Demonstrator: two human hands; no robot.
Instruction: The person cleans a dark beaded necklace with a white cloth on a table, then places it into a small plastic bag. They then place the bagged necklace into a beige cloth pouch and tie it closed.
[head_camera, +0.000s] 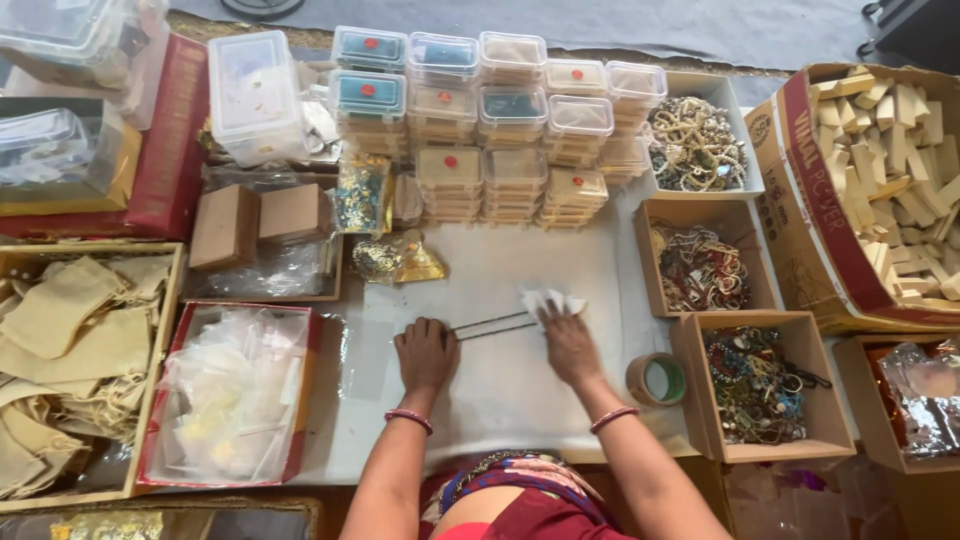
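Head view only, looking straight down on the desk (500, 390):

Landmark: the thin dark rods (495, 324), two slim sticks lying side by side on the white sheet; every place below is told from them.

Long axis: the rods run nearly left to right across the person's front, the right end tilted a little farther away.

Left hand (424, 355): at the rods' left end, palm down, fingers curled onto the tips and pinning them; closed loosely on that end, though the fingertips are hidden under the knuckles.

Right hand (568, 345): at the rods' right end, palm down, holding a crumpled white cloth (552, 302) pressed over that end; closed on the cloth.

Nearer hand: neither; each hand has one end, the bare middle of the rods showing between them.

Arm pose: both forearms reach forward from the body and spread slightly, wrists low over the desk, a pink bangle on each.

Beyond the rods: stacked clear lidded boxes (480, 130) and a gold foil packet (400, 260).

Right of the rods: a tape roll (657, 379) just beside the right wrist, then cardboard trays of beaded jewellery (755, 385).

Left of the rods: a red tray of clear plastic bags (230, 395), well apart.
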